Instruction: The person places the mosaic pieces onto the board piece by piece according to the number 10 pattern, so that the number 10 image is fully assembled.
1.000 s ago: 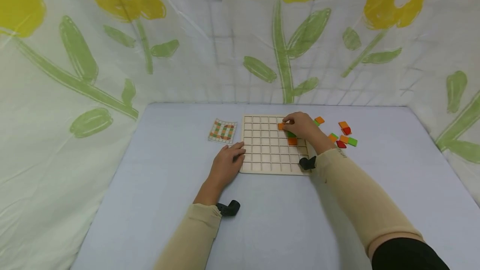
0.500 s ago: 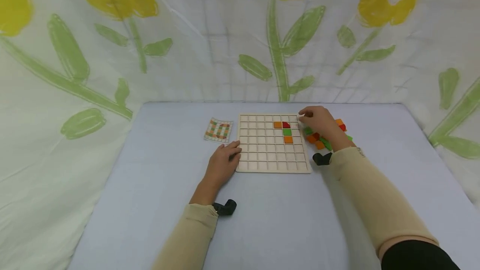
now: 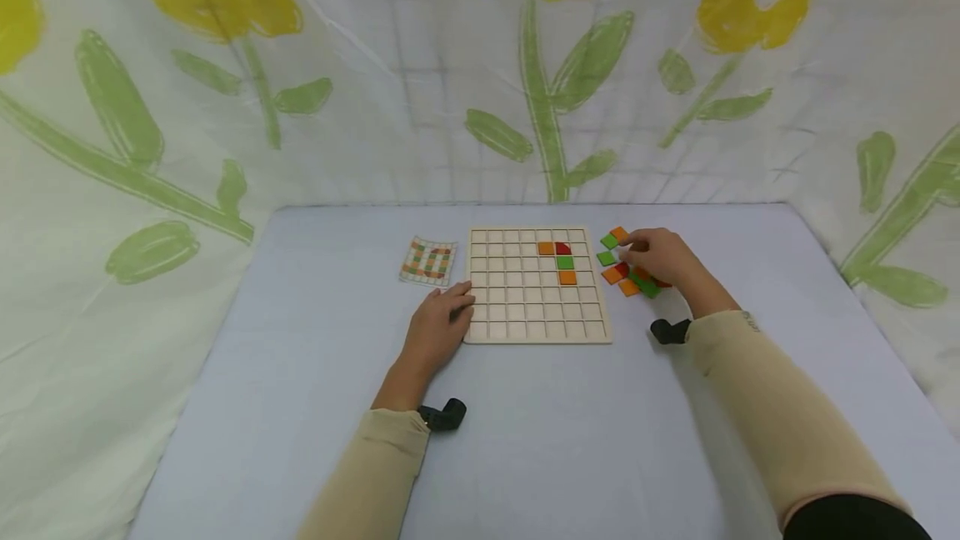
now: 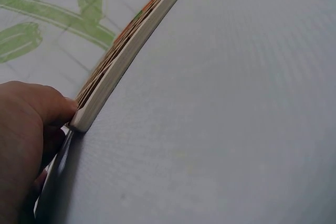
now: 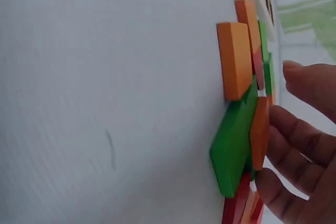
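Observation:
My left hand (image 3: 438,327) rests on the left edge of the wooden grid board (image 3: 517,300), thumb on its corner in the left wrist view. On the board sit an orange tile (image 3: 546,248), a red round-edged tile (image 3: 563,248), a green tile (image 3: 564,262) and a second orange tile (image 3: 567,277). To the right of the board, my right hand (image 3: 667,258) hovers over loose tiles. In the right wrist view its fingers (image 5: 296,150) are bent beside an orange tile (image 5: 260,132), and the thumb (image 5: 315,85) stands apart. Nothing is visibly pinched; the hand covers part of the pile.
A small pattern card (image 3: 429,263) with coloured squares lies left of the board. Loose green tiles (image 3: 606,258) and several orange and red ones spread between the board and the right hand. The white table (image 3: 525,432) ends at a flower-printed cloth (image 3: 360,132) behind.
The right hand has left the board and moved right to the loose tiles. A red tile now shows on the board beside the upper orange one. The left hand stays at the board's edge.

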Demonstrator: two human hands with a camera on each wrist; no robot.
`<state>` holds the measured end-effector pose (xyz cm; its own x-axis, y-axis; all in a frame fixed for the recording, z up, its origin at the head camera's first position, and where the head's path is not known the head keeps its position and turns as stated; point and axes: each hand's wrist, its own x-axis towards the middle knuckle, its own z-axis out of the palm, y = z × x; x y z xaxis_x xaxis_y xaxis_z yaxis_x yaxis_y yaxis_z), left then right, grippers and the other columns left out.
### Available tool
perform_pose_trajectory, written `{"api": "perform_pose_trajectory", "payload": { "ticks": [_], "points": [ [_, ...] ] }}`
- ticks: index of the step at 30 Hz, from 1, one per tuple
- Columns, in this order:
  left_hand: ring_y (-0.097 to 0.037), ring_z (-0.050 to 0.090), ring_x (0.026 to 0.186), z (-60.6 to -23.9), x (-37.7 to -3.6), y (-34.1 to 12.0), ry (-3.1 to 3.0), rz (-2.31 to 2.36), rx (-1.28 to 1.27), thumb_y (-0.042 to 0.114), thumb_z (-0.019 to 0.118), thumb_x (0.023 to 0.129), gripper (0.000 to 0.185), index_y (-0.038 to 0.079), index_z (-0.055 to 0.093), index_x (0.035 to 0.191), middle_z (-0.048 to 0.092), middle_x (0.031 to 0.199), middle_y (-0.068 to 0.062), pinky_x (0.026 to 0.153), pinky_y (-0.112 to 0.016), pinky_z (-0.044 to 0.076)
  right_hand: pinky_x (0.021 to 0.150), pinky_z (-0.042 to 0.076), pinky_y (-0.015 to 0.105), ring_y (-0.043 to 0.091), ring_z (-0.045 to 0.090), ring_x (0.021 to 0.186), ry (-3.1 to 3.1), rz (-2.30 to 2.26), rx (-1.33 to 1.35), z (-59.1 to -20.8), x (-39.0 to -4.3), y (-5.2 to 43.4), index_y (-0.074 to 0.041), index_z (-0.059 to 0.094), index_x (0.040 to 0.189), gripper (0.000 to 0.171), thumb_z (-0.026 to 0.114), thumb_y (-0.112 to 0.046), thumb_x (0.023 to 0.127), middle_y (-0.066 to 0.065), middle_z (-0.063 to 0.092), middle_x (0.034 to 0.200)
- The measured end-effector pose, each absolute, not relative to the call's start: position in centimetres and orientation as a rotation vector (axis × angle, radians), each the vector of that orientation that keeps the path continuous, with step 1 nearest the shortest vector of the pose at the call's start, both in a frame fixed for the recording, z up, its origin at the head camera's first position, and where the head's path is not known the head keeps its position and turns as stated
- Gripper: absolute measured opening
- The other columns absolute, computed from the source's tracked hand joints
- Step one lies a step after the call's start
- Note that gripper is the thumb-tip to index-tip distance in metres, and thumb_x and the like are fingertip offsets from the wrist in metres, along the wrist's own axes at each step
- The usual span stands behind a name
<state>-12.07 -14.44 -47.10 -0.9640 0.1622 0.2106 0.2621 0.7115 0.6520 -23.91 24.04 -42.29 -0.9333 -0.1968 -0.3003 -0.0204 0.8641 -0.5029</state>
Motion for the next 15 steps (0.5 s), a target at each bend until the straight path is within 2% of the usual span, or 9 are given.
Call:
{"api": "perform_pose_trajectory", "payload": {
  "ticks": [4, 9, 12, 15],
  "points": [
    [-0.021, 0.056, 0.130, -47.2, -12.1, -14.5, -2.788, -1.089, -0.345, 0.015, 0.064, 0.095, 0.023, 0.009, 0.073, 0.116, 0.059, 0.139, 0.000, 0.121, -0.041, 0.031, 0.073, 0.050, 0.036, 0.027, 0.056, 0.089, 2.720, -0.657, -0.233, -42.9, -24.2, 23.0, -0.012, 0.061, 0.133, 0.042, 0.060, -0.032, 0.096, 0.015, 0.064, 0.109],
    [-0.020, 0.055, 0.130, -47.3, -12.0, -14.6, -2.798, -1.108, -0.339, 0.015, 0.064, 0.096, 0.024, 0.009, 0.072, 0.117, 0.059, 0.140, 0.000, 0.121, -0.040, 0.029, 0.056, 0.038, 0.028, 0.022, 0.049, 0.068, 2.727, -0.588, -0.271, -42.9, -24.2, 21.7, -0.012, 0.063, 0.133, 0.042, 0.062, -0.029, 0.095, 0.008, 0.052, 0.079],
    [-0.021, 0.056, 0.129, -47.3, -12.0, -14.6, -2.786, -1.114, -0.344, 0.014, 0.064, 0.095, 0.024, 0.008, 0.072, 0.117, 0.059, 0.140, 0.000, 0.121, -0.040, 0.029, 0.056, 0.037, 0.028, 0.021, 0.048, 0.066, 2.721, -0.572, -0.259, -42.7, -24.2, 21.3, -0.011, 0.064, 0.131, 0.041, 0.063, -0.029, 0.094, 0.007, 0.050, 0.076],
    [-0.021, 0.057, 0.128, -47.2, -12.0, -14.6, -2.769, -1.104, -0.359, 0.014, 0.065, 0.095, 0.024, 0.008, 0.072, 0.117, 0.059, 0.139, -0.001, 0.121, -0.041, 0.030, 0.062, 0.044, 0.031, 0.025, 0.052, 0.074, 2.716, -0.599, -0.234, -42.6, -24.2, 21.1, -0.009, 0.065, 0.128, 0.040, 0.064, -0.029, 0.094, 0.011, 0.055, 0.086]
  ]
}}
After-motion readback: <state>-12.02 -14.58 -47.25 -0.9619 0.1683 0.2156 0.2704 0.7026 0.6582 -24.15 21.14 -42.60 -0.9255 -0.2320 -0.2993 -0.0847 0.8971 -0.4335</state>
